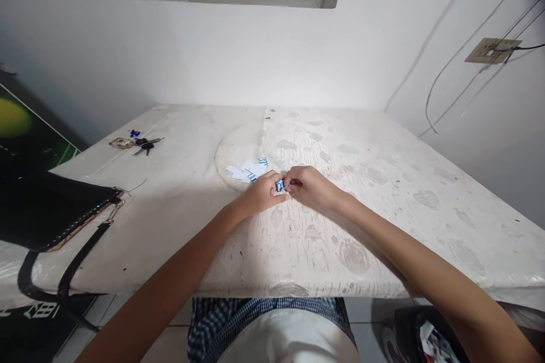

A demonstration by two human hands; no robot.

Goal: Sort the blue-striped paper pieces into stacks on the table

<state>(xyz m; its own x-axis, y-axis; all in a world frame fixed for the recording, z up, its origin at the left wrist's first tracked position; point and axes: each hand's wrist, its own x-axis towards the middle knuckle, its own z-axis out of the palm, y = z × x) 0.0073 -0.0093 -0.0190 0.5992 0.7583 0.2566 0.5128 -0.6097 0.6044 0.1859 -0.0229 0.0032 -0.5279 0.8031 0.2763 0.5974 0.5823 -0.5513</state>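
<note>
My left hand [269, 191] rests at the middle of the table, its fingers closed round a small blue-and-white printed piece of paper [280, 185]. Close against it, my right hand [307, 184] pinches the right edge of the same piece between thumb and fingers. Just beyond my left hand lies a loose pile of white paper scraps [240, 172], some with blue print. One blue-printed scrap [263, 161] sits at the far edge of that pile.
Keys [147, 144] with a metal keyring lie on the table's left side. A black bag [55, 210] with a strap hangs over the left edge. Behind stands a white wall [264, 57] below a window. A bin [426, 334] is on the floor at right.
</note>
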